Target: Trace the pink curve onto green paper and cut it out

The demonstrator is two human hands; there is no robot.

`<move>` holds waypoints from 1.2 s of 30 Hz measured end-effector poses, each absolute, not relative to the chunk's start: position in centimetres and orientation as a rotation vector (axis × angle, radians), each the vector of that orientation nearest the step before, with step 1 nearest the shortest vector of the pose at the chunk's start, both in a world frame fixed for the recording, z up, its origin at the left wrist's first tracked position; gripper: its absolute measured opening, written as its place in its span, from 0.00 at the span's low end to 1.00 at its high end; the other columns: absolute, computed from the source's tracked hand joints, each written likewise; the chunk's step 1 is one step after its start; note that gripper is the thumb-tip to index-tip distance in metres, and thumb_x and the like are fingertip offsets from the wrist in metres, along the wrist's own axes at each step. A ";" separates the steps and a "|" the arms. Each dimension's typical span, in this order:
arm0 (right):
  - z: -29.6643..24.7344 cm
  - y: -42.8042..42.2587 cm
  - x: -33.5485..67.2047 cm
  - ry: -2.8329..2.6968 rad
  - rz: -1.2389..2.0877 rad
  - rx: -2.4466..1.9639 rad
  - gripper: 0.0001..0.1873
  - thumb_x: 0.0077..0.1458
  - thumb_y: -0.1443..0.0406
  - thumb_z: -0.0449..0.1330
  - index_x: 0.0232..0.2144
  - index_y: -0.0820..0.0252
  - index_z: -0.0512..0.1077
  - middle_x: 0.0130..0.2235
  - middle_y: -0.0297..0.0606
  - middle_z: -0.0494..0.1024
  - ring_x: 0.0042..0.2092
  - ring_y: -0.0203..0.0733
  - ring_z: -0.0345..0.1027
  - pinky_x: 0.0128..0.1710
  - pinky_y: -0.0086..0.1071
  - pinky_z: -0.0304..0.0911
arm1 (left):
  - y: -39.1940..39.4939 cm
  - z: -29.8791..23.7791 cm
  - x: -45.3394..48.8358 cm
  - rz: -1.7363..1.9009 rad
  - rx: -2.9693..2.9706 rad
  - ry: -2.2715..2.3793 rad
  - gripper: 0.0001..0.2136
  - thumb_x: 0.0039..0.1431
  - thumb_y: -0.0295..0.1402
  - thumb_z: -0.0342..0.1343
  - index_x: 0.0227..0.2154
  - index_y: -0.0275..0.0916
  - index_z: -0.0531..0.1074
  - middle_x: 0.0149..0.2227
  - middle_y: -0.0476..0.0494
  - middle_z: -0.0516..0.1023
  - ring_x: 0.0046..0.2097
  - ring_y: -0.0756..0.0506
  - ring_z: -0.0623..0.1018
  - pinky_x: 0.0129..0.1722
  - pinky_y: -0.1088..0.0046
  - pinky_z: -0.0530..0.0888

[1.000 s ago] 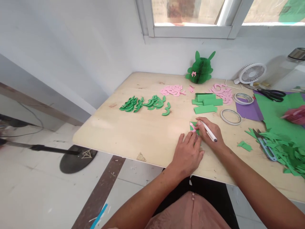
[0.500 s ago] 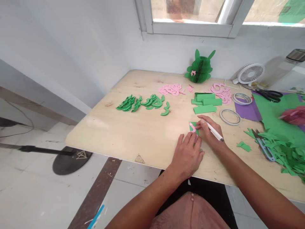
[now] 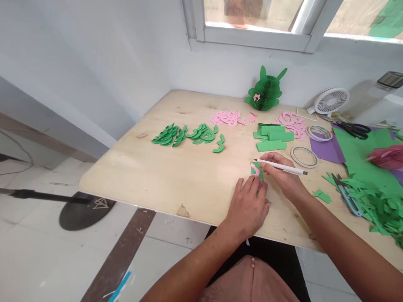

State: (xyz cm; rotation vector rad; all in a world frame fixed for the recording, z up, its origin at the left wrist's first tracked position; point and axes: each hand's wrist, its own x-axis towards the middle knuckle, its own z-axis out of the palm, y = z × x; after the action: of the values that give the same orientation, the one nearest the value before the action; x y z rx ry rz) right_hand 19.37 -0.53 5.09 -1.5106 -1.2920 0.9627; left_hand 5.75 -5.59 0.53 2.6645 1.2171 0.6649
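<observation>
My right hand (image 3: 285, 182) grips a slim white pen (image 3: 291, 169), its dark tip pointing left just over the top edge of a small green paper piece (image 3: 260, 167). On that paper lies a pink curved cutout (image 3: 256, 171). My left hand (image 3: 247, 205) rests flat, its fingertips pressing the lower part of the paper and cutout against the table and hiding it. Beyond my hands is a stack of green paper strips (image 3: 270, 145). Curved green cutouts (image 3: 206, 133) lie to the left, in overlapping groups.
Pink cutouts (image 3: 227, 118) lie near a green honeycomb-paper figure (image 3: 267, 93) at the wall. Two tape rolls (image 3: 304, 157), blue-handled scissors (image 3: 349, 197), green scraps (image 3: 382, 205), black scissors (image 3: 352, 129) and a white fan (image 3: 331, 100) occupy the right side of the wooden table (image 3: 163, 176).
The pen has swung round in my right hand; its dark tip now points left over the paper's top edge. My left hand stays pressed on the paper.
</observation>
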 end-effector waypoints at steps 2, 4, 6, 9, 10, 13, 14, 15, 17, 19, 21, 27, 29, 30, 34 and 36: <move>4.3 -0.4 19.3 -1.304 0.918 -1.518 0.06 0.47 0.64 0.62 0.30 0.59 0.71 0.29 0.33 0.73 0.29 0.36 0.64 0.29 0.29 0.60 | -5.6 0.5 5.7 0.669 2.660 1.214 0.20 0.63 0.38 0.47 0.55 0.34 0.63 0.58 0.35 0.67 0.62 0.38 0.61 0.60 0.52 0.58; 3.4 -0.4 19.2 -1.275 0.889 -1.555 0.05 0.48 0.64 0.60 0.29 0.59 0.70 0.25 0.32 0.71 0.26 0.36 0.64 0.25 0.29 0.59 | -5.6 0.5 5.7 0.671 2.655 1.215 0.21 0.63 0.38 0.47 0.56 0.34 0.62 0.58 0.35 0.66 0.62 0.38 0.61 0.60 0.52 0.58; 2.7 -0.5 19.1 -1.289 0.865 -1.560 0.05 0.48 0.64 0.59 0.29 0.59 0.70 0.25 0.32 0.72 0.26 0.37 0.65 0.25 0.29 0.59 | -5.6 0.4 5.7 0.669 2.648 1.221 0.21 0.63 0.38 0.47 0.56 0.33 0.62 0.59 0.34 0.65 0.62 0.38 0.60 0.60 0.53 0.57; 2.4 -0.6 19.1 -1.340 0.781 -1.582 0.04 0.49 0.64 0.59 0.29 0.60 0.70 0.24 0.32 0.73 0.25 0.37 0.66 0.25 0.29 0.60 | -5.7 0.4 5.8 0.655 2.639 1.234 0.21 0.63 0.38 0.47 0.56 0.32 0.62 0.60 0.34 0.64 0.63 0.38 0.59 0.61 0.53 0.56; 2.4 -0.6 19.1 -1.351 0.749 -1.598 0.05 0.49 0.64 0.59 0.28 0.60 0.70 0.24 0.32 0.73 0.25 0.37 0.66 0.24 0.29 0.60 | -5.7 0.4 5.8 0.652 2.636 1.237 0.21 0.63 0.38 0.47 0.56 0.32 0.62 0.60 0.34 0.64 0.63 0.38 0.59 0.61 0.53 0.56; 2.4 -0.5 19.1 -1.376 0.685 -1.626 0.05 0.50 0.63 0.59 0.28 0.60 0.71 0.23 0.32 0.73 0.24 0.37 0.66 0.24 0.28 0.59 | -5.7 0.5 5.8 0.649 2.625 1.239 0.21 0.63 0.38 0.47 0.56 0.32 0.62 0.60 0.34 0.64 0.63 0.38 0.60 0.61 0.53 0.56; 2.4 -0.5 19.1 -1.387 0.684 -1.624 0.06 0.50 0.62 0.59 0.28 0.60 0.71 0.23 0.32 0.73 0.24 0.37 0.66 0.24 0.29 0.60 | -5.7 0.5 5.8 0.651 2.622 1.236 0.21 0.63 0.38 0.47 0.56 0.32 0.62 0.60 0.34 0.64 0.62 0.38 0.60 0.61 0.52 0.56; 2.4 -0.5 19.1 -1.398 0.688 -1.617 0.06 0.50 0.62 0.59 0.28 0.60 0.71 0.23 0.33 0.73 0.24 0.37 0.67 0.24 0.29 0.60 | -5.7 0.6 5.8 0.652 2.621 1.232 0.21 0.63 0.38 0.48 0.56 0.33 0.62 0.60 0.34 0.64 0.62 0.38 0.60 0.61 0.52 0.57; 2.4 -0.5 19.2 -1.413 0.700 -1.603 0.07 0.50 0.61 0.59 0.28 0.59 0.70 0.24 0.33 0.74 0.25 0.38 0.68 0.25 0.30 0.61 | -5.7 0.6 5.8 0.650 2.618 1.229 0.21 0.63 0.38 0.48 0.56 0.33 0.62 0.60 0.34 0.64 0.63 0.38 0.60 0.60 0.52 0.57; 2.4 -0.6 19.2 -1.416 0.704 -1.599 0.08 0.51 0.60 0.59 0.29 0.59 0.71 0.24 0.34 0.75 0.25 0.40 0.69 0.25 0.30 0.62 | -5.7 0.6 5.8 0.649 2.617 1.229 0.21 0.63 0.38 0.48 0.55 0.33 0.62 0.60 0.34 0.63 0.63 0.38 0.59 0.60 0.52 0.57; 2.4 -0.6 19.2 -1.414 0.713 -1.600 0.09 0.51 0.59 0.59 0.29 0.59 0.71 0.25 0.35 0.76 0.26 0.41 0.70 0.25 0.31 0.63 | -5.7 0.6 5.7 0.649 2.617 1.228 0.21 0.63 0.38 0.48 0.55 0.33 0.63 0.60 0.34 0.63 0.63 0.38 0.60 0.60 0.52 0.57; 2.5 -0.7 19.0 -1.422 0.708 -1.592 0.08 0.51 0.60 0.59 0.28 0.59 0.71 0.26 0.35 0.75 0.27 0.40 0.70 0.26 0.30 0.63 | -5.7 0.7 5.7 0.651 2.628 1.233 0.21 0.63 0.38 0.48 0.55 0.33 0.63 0.61 0.34 0.63 0.63 0.38 0.59 0.60 0.52 0.57; 2.6 -0.7 18.9 -1.428 0.706 -1.589 0.07 0.51 0.60 0.59 0.28 0.59 0.71 0.26 0.35 0.75 0.27 0.39 0.69 0.26 0.30 0.63 | -5.7 0.6 5.7 0.647 2.632 1.234 0.21 0.63 0.38 0.48 0.55 0.33 0.63 0.61 0.33 0.63 0.63 0.38 0.59 0.60 0.52 0.58; 2.6 -0.6 18.9 -1.427 0.710 -1.589 0.07 0.51 0.60 0.59 0.28 0.59 0.70 0.25 0.35 0.75 0.27 0.39 0.69 0.26 0.30 0.62 | -5.7 0.6 5.7 0.645 2.632 1.233 0.21 0.63 0.38 0.48 0.55 0.33 0.63 0.61 0.33 0.63 0.63 0.38 0.59 0.60 0.52 0.58; 2.6 -0.6 18.9 -1.432 0.715 -1.591 0.08 0.51 0.60 0.59 0.28 0.59 0.70 0.26 0.35 0.75 0.26 0.39 0.69 0.25 0.30 0.62 | -5.7 0.6 5.7 0.644 2.632 1.227 0.21 0.62 0.38 0.48 0.55 0.33 0.62 0.61 0.33 0.63 0.63 0.38 0.59 0.60 0.52 0.58; 2.6 -0.6 18.9 -1.441 0.712 -1.583 0.08 0.51 0.60 0.59 0.27 0.59 0.70 0.26 0.35 0.75 0.26 0.39 0.69 0.25 0.30 0.62 | -5.7 0.6 5.7 0.651 2.629 1.232 0.21 0.62 0.38 0.49 0.55 0.33 0.63 0.61 0.34 0.63 0.63 0.38 0.59 0.60 0.52 0.58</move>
State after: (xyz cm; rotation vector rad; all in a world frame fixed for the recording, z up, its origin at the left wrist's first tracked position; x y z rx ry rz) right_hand 18.92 -0.64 2.63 -1.5829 -1.4415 0.7120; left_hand 5.72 -5.67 0.58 2.6288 1.2323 0.6506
